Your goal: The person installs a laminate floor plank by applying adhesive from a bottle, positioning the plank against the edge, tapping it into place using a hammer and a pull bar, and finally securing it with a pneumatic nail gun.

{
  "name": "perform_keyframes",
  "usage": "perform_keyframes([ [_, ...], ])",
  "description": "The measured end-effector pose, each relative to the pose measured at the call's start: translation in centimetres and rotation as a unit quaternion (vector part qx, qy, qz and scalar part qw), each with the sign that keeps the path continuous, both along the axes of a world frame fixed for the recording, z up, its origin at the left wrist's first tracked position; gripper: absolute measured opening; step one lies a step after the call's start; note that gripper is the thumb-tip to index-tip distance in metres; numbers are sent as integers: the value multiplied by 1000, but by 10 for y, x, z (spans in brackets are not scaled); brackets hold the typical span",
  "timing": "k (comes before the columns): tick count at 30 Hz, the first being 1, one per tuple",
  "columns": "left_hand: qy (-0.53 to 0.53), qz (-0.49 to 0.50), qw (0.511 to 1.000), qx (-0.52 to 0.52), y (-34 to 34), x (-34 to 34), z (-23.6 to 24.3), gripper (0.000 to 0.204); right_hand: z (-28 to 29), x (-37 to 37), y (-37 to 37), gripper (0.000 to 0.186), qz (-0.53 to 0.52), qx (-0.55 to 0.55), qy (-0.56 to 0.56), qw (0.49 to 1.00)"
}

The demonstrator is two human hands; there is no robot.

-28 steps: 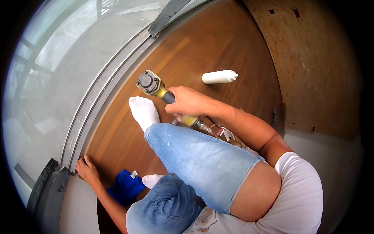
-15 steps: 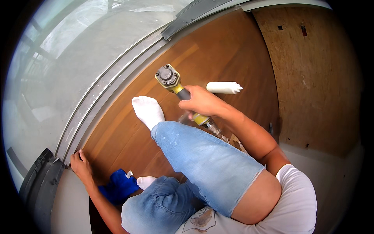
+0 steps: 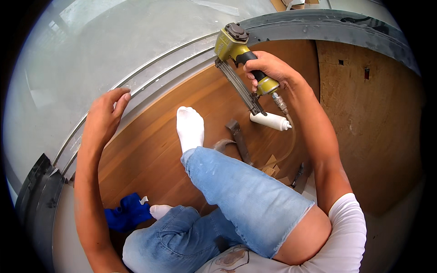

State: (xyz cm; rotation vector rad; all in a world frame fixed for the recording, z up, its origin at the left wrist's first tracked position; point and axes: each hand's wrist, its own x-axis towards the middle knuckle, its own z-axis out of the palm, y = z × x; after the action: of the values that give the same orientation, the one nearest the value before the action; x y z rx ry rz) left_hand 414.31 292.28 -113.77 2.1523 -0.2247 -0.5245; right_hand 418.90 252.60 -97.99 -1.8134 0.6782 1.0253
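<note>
My right hand (image 3: pixel 271 68) is wrapped round the black grip of a yellow-green pneumatic nail gun (image 3: pixel 230 43). The gun is raised over the far edge of the brown wood panel (image 3: pixel 150 168), its magazine slanting down toward a white squeeze bottle (image 3: pixel 270 121). A hose (image 3: pixel 291 136) runs from its metal coupling. My left hand (image 3: pixel 104 116) is above the metal track (image 3: pixel 159 82) along the panel's left edge. Its thumb and forefinger tips come together; anything between them is too small to make out, and the other fingers are hidden.
On the panel lie a hammer (image 3: pixel 239 141), small wood scraps (image 3: pixel 271 168) and a blue cloth (image 3: pixel 127 211). My sock-covered foot (image 3: pixel 190 129) rests mid-panel. Grey sheet (image 3: pixel 104 50) stretches beyond the track, and a plywood board (image 3: pixel 364 118) stands at the right.
My right hand has raised the nail gun away from me and to the right, uncovering the hammer. My left hand has left the panel's near left corner and moved forward along the track.
</note>
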Motion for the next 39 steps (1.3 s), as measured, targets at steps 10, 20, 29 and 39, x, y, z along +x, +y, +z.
perform_keyframes([
  [10, 116, 19, 916, -384, -178, 119, -30, 58, -26, 46, 3, 19, 25, -55, 74, 995],
  [20, 229, 28, 838, -494, -250, 142, -16, 57, -35, 53, -4, 20, 38, -84, 105, 990],
  [29, 142, -22, 901, -409, -277, 151, -28, 39, -30, 54, -4, 15, 52, -88, 103, 989],
  [39, 61, -13, 908, -414, -280, 148, -41, 35, -38, 45, 2, 17, 66, -66, 80, 992],
])
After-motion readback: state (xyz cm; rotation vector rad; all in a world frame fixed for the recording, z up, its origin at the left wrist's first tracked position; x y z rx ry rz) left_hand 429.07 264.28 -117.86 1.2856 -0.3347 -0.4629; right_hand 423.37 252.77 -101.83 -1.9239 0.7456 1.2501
